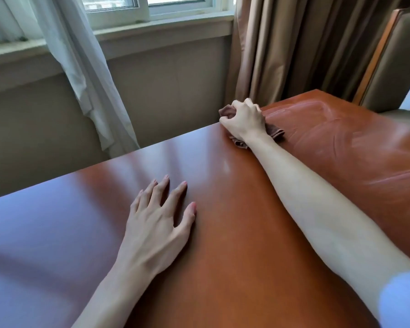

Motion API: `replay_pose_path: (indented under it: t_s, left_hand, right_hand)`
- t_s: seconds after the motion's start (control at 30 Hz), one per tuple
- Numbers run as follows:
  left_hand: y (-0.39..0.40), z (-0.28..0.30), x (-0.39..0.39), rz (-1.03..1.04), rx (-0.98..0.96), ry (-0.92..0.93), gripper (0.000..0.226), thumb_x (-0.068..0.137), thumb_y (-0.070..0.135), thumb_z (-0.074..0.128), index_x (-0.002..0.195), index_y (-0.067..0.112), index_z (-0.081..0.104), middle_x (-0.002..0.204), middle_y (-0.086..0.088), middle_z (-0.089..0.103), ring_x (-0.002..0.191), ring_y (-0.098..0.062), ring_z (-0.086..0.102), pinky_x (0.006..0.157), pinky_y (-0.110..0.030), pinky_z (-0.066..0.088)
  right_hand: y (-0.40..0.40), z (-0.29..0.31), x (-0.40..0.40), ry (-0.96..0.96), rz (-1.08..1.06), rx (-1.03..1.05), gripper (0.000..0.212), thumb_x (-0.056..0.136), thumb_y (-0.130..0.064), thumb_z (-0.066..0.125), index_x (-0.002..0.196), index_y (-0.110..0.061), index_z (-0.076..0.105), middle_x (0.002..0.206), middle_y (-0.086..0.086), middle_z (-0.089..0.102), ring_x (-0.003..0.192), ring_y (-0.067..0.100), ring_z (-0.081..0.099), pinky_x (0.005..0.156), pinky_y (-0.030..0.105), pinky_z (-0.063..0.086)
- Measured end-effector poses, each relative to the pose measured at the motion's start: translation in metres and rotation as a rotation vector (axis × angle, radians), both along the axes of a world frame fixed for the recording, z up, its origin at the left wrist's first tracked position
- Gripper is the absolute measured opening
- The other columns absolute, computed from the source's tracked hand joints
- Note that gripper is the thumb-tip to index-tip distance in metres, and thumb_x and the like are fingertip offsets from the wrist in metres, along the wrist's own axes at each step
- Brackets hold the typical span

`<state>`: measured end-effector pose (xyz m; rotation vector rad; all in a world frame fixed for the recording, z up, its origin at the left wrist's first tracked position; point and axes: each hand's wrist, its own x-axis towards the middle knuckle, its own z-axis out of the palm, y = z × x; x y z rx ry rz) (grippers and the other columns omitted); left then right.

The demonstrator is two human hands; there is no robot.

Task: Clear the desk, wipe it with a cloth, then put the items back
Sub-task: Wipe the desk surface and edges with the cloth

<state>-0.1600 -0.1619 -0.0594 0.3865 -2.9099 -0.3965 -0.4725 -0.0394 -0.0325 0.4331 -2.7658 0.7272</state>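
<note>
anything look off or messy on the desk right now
Nothing is spilled or damaged. The only marks are pale streaks on the desk at the far right, beside the cloth gripped by the right hand; they look like wiping smears. The left hand rests flat.

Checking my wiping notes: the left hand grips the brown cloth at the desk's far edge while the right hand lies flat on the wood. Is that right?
Not quite: the hands are swapped. In the head view the right hand grips the brown cloth at the desk's far edge, while the left hand lies flat on the wood.
</note>
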Motion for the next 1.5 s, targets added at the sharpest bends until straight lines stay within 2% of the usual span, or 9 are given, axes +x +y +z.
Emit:
replay_pose_path:
  t_s: [0.1,0.23,0.43,0.6,0.73,0.87,1.07,1.27,1.5]
  left_hand:
    - [0.0,0.0,0.0,0.014,-0.005,-0.003,0.068,0.09,0.072,0.011,0.153,0.05,0.023,0.166,0.013,0.013,0.153,-0.007,0.001,0.125,-0.032,0.003]
    - [0.004,0.004,0.002,0.018,-0.005,-0.04,0.069,0.089,0.072,0.012,0.153,0.05,0.023,0.166,0.011,0.015,0.153,-0.01,0.003,0.125,-0.034,0.005]
    - [0.007,0.007,0.004,0.001,0.007,-0.053,0.059,0.098,0.064,0.028,0.153,0.043,0.03,0.165,0.002,0.02,0.153,-0.02,0.011,0.123,-0.04,0.01]
    - [0.004,0.004,0.004,-0.038,0.014,-0.075,0.061,0.1,0.062,0.028,0.155,0.036,0.03,0.166,-0.005,0.02,0.153,-0.026,0.011,0.124,-0.043,0.01]
    - [0.002,0.002,0.001,-0.04,0.006,-0.068,0.061,0.1,0.059,0.028,0.155,0.034,0.03,0.166,-0.007,0.02,0.153,-0.028,0.011,0.124,-0.044,0.01]
    - [0.001,0.0,0.001,-0.046,0.008,-0.05,0.061,0.1,0.058,0.029,0.156,0.034,0.03,0.166,-0.007,0.02,0.154,-0.027,0.011,0.124,-0.044,0.01]
    - [0.0,0.001,-0.002,-0.028,0.002,-0.037,0.061,0.097,0.064,0.025,0.154,0.041,0.031,0.166,0.001,0.021,0.153,-0.021,0.011,0.123,-0.04,0.012]
    - [-0.001,0.0,-0.002,0.013,0.025,-0.005,0.07,0.087,0.072,0.018,0.151,0.047,0.031,0.164,0.012,0.023,0.152,-0.01,0.01,0.123,-0.038,0.016]
    - [0.002,0.006,0.001,0.025,0.037,-0.016,0.069,0.086,0.071,0.017,0.15,0.049,0.03,0.164,0.014,0.021,0.152,-0.009,0.009,0.123,-0.036,0.015]
  right_hand:
    - [-0.008,0.003,-0.024,-0.005,-0.027,0.016,0.032,0.082,-0.041,0.06,0.101,-0.016,0.066,0.115,0.013,0.056,0.114,0.041,0.052,0.092,0.043,0.046]
    - [0.011,0.0,0.016,0.035,0.011,0.06,0.03,0.084,-0.041,0.059,0.101,-0.016,0.065,0.112,0.012,0.055,0.11,0.04,0.052,0.088,0.042,0.046]
    - [0.072,-0.003,0.173,0.056,0.157,0.054,0.027,0.081,-0.045,0.06,0.097,-0.024,0.063,0.103,0.002,0.053,0.1,0.03,0.053,0.086,0.041,0.053]
    - [0.133,-0.006,0.313,0.094,0.202,0.055,0.028,0.079,-0.048,0.057,0.097,-0.028,0.064,0.105,-0.008,0.054,0.097,0.019,0.052,0.085,0.034,0.052]
    - [0.155,-0.004,0.371,0.097,0.248,0.068,0.023,0.079,-0.046,0.059,0.095,-0.031,0.064,0.108,-0.013,0.054,0.098,0.015,0.052,0.084,0.03,0.051]
    - [0.139,0.0,0.324,0.089,0.244,0.062,0.029,0.078,-0.052,0.057,0.096,-0.03,0.065,0.102,-0.011,0.055,0.098,0.017,0.055,0.084,0.035,0.053]
    - [0.077,-0.003,0.145,0.069,0.065,0.076,0.031,0.084,-0.05,0.061,0.099,-0.023,0.065,0.105,0.008,0.057,0.107,0.037,0.057,0.087,0.043,0.05]
    - [0.025,-0.002,-0.003,0.061,-0.037,0.028,0.033,0.087,-0.046,0.057,0.102,-0.019,0.067,0.114,0.012,0.059,0.113,0.039,0.056,0.091,0.042,0.045]
    - [0.02,0.004,-0.018,0.046,-0.035,0.029,0.032,0.085,-0.044,0.056,0.102,-0.018,0.065,0.115,0.011,0.057,0.114,0.039,0.054,0.09,0.043,0.046]
